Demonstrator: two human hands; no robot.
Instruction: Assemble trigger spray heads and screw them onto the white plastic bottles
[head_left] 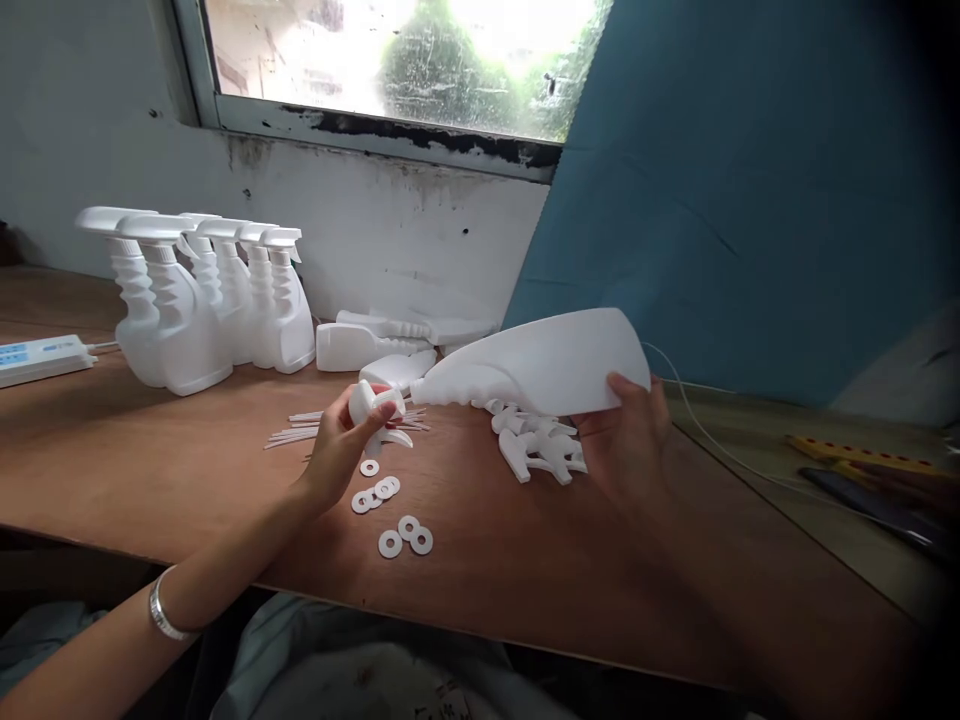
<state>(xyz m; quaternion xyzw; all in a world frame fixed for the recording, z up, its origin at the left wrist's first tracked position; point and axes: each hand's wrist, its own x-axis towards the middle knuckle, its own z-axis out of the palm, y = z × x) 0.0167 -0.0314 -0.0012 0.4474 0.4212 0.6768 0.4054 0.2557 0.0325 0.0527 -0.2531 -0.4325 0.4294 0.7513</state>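
My left hand (341, 445) grips a white trigger spray head (367, 402) by its collar, with its trigger hanging down. In my right hand (634, 430) is a white plastic bottle (540, 362), held near its base and lying almost level. The bottle's neck points left at the spray head's collar; whether they touch I cannot tell. Below my left hand, several flat white washers (390, 544) lie on the brown table (495, 590). Thin white tubes (296, 434) lie behind my left wrist. A pile of spray heads (536, 445) sits under the bottle.
Several bottles with spray heads (195, 330) stand upright at the back left. Loose bottles (352, 347) lie by the wall. A power strip (46, 358) is at the far left. On the right are a white cord (697, 425), a dark flat object (874, 508) and a blue sheet (720, 200).
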